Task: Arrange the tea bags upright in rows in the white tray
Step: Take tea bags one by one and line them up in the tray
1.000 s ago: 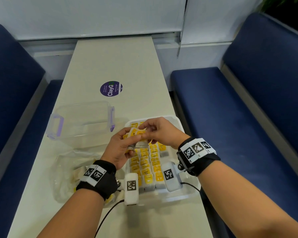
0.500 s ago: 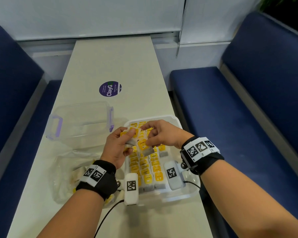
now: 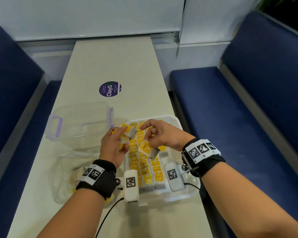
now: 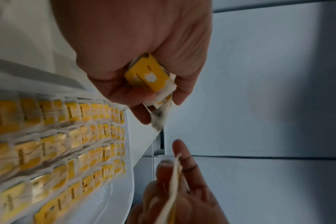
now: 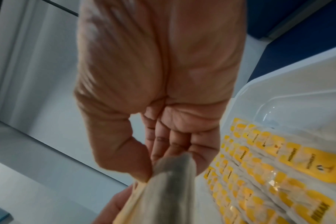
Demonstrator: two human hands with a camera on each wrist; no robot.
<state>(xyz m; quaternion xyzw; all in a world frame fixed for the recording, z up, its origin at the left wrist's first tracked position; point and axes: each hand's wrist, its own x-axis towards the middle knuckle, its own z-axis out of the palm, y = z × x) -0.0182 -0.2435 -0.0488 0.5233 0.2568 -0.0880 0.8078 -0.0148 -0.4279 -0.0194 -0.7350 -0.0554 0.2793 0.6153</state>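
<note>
The white tray lies on the table's right side, holding rows of upright yellow-tagged tea bags. My left hand hovers over the tray's left edge and grips a small bunch of tea bags; the left wrist view shows this bunch in curled fingers. My right hand is above the tray's middle with its forefinger stretched out. It pinches one tea bag that hangs tilted over the rows. The right wrist view shows that bag close up and blurred, beside the rows.
A clear box with purple latches stands left of the tray. In front of it lies a crumpled plastic bag with more tea bags. A purple sticker marks the table further back. Blue benches flank the narrow table.
My right hand has drawn one tea bag out of the bunch in my left hand and carried it down and right over the rows. The two hands have moved apart.
</note>
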